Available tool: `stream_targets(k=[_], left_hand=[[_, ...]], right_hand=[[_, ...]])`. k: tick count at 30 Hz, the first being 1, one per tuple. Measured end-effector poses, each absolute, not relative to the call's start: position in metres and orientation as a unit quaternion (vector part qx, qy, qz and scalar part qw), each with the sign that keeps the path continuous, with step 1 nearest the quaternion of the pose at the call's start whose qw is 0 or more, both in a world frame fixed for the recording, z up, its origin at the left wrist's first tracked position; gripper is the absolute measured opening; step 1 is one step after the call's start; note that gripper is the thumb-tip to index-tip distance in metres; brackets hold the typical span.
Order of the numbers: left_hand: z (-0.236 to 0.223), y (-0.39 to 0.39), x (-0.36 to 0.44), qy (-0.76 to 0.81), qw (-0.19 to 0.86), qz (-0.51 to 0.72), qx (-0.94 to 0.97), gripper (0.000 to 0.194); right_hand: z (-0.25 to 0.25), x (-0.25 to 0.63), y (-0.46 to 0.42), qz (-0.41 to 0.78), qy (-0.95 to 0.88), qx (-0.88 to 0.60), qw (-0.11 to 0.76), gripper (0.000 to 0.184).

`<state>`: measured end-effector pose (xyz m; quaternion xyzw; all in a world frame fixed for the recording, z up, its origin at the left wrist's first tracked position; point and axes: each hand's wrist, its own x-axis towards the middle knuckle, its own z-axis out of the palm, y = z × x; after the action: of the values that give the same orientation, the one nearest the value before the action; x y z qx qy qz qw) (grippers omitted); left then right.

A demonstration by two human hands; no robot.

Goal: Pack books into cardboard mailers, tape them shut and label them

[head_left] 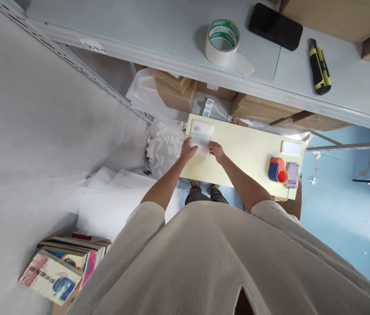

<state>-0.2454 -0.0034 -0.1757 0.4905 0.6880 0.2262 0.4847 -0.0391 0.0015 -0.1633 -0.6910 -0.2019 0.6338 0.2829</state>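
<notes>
I look steeply down at a pale yellow table. At its far left corner lies a flat white package with a faint printed picture. My left hand grips the package's left near edge, fingers curled on it. My right hand holds its right near edge, fingers closed. Both arms reach forward from my light loose shirt.
A red and blue tape dispenser and a white card sit at the table's right. The grey shelf above carries a tape roll, a black case and a yellow utility knife. Cardboard boxes, white packing sheets and stacked books crowd the left.
</notes>
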Motion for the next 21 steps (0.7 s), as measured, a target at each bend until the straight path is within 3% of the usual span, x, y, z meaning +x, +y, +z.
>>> stream_targets(k=[7,21], left_hand=[[-0.17,-0.006,-0.249,0.682,0.464,0.244,0.511,0.072],[-0.154,-0.071,-0.245,0.688,0.441,0.205,0.538,0.054]], right_hand=[[-0.162,-0.04,0.002,0.617,-0.243,-0.693,0.283,0.047],[-0.13,-0.014,-0.062,0.577,-0.255,-0.728,0.269,0.028]])
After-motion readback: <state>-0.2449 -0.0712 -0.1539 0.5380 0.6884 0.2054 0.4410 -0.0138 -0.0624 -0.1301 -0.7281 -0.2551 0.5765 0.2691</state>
